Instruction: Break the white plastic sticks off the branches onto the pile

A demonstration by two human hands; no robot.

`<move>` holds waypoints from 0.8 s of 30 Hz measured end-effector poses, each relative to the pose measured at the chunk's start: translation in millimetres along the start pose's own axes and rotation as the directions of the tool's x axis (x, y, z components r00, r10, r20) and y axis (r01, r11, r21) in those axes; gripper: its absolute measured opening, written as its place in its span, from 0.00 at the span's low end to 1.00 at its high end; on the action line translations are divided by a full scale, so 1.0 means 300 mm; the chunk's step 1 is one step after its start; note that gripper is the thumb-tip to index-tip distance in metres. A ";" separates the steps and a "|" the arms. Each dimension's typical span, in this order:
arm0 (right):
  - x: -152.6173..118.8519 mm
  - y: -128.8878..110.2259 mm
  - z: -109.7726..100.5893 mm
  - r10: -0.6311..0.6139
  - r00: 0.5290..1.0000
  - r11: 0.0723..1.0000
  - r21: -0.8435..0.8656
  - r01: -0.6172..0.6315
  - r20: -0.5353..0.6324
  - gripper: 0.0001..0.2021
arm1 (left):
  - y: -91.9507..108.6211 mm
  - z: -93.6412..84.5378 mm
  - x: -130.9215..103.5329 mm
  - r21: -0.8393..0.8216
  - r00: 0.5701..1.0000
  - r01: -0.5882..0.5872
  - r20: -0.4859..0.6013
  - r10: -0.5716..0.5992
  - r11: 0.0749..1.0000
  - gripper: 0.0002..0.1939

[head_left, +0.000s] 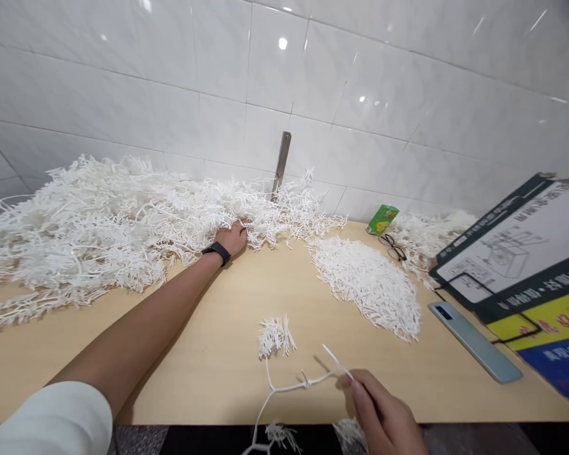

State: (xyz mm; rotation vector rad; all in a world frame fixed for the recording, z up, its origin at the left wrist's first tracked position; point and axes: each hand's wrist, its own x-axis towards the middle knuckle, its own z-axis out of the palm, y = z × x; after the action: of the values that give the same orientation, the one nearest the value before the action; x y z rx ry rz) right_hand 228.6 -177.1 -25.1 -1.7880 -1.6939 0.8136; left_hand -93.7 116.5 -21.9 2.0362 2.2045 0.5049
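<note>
My left arm (146, 328) stretches up from the lower left, my left hand (232, 240) at the central edge of the white pile (118, 221); its fingers are partly buried, so I can't tell their grip. Lower right, my right hand (386, 414) pinches 1 end of a branched stem (291, 387), which spreads leftward at bottom centre.

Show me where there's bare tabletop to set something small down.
Bare tabletop lies between the left forearm, the small pile of white bits and the white sprig in the right hand. Another patch lies between that pile, the phone and the right hand. It is crowded along the tiled wall by the large white heap, and at right around the printed box.
</note>
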 end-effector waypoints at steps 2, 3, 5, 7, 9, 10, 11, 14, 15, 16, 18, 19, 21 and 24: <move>0.056 -0.044 -0.010 -0.081 0.994 0.997 0.019 0.080 0.071 0.23 | 0.011 -0.024 -0.024 -0.021 1.000 -0.017 0.004 0.017 1.000 0.23; 0.085 -0.074 -0.019 -0.122 0.986 0.992 0.036 0.119 0.112 0.22 | 0.016 -0.039 -0.037 -0.034 0.999 -0.038 0.012 0.039 0.999 0.22; 0.134 -0.152 -0.047 -0.219 0.961 0.974 0.099 0.205 0.168 0.19 | 0.025 -0.074 -0.064 -0.066 0.995 -0.095 0.035 0.097 0.993 0.21; 0.167 -0.256 -0.088 -0.328 0.928 0.940 0.153 0.303 0.175 0.16 | 0.032 -0.116 -0.096 -0.097 0.986 -0.146 0.061 0.152 0.985 0.21; 0.186 -0.376 -0.139 -0.449 0.879 0.887 0.204 0.415 0.163 0.13 | 0.038 -0.167 -0.133 -0.123 0.980 -0.167 0.084 0.178 0.978 0.23; 0.194 -0.438 -0.165 -0.517 0.845 0.845 0.233 0.480 0.136 0.12 | 0.042 -0.196 -0.154 -0.149 0.980 -0.168 0.083 0.182 0.974 0.25; 0.204 -0.496 -0.189 -0.573 0.814 0.804 0.259 0.535 0.095 0.11 | 0.046 -0.228 -0.176 -0.187 0.980 -0.169 0.074 0.185 0.968 0.27; 0.268 -0.623 -0.230 -0.654 0.754 0.702 0.317 0.638 -0.068 0.10 | 0.062 -0.338 -0.237 -0.517 0.989 -0.137 -0.024 0.145 0.845 0.26; 0.305 -0.642 -0.226 -0.644 0.752 0.686 0.330 0.649 -0.140 0.10 | 0.069 -0.378 -0.254 -0.598 0.992 -0.121 -0.058 0.108 0.792 0.25; 0.350 -0.646 -0.210 -0.630 0.756 0.680 0.344 0.648 -0.179 0.10 | 0.075 -0.418 -0.267 -0.661 0.991 -0.126 -0.112 0.069 0.739 0.24; 0.455 -0.612 -0.147 -0.564 0.808 0.725 0.367 0.583 -0.169 0.09 | 0.091 -0.493 -0.286 -0.717 0.971 -0.187 -0.238 0.017 0.672 0.21; 0.508 -0.576 -0.103 -0.503 0.858 0.776 0.385 0.500 -0.101 0.09 | 0.101 -0.526 -0.294 -0.716 0.954 -0.228 -0.299 0.005 0.660 0.19; 0.600 -0.480 -0.002 -0.366 0.922 0.866 0.410 0.286 0.129 0.13 | 0.129 -0.575 -0.312 -0.678 0.914 -0.305 -0.406 0.006 0.669 0.18; 0.681 -0.325 0.129 -0.191 0.948 0.885 0.462 0.054 0.254 0.19 | 0.194 -0.584 -0.363 -0.565 0.891 -0.385 -0.433 0.135 0.730 0.16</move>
State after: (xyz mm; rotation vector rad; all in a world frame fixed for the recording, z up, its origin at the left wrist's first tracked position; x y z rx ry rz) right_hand 140.2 32.2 8.6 -1.2754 -1.6039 1.3427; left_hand -78.7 -18.0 144.1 1.9500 1.5170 1.5441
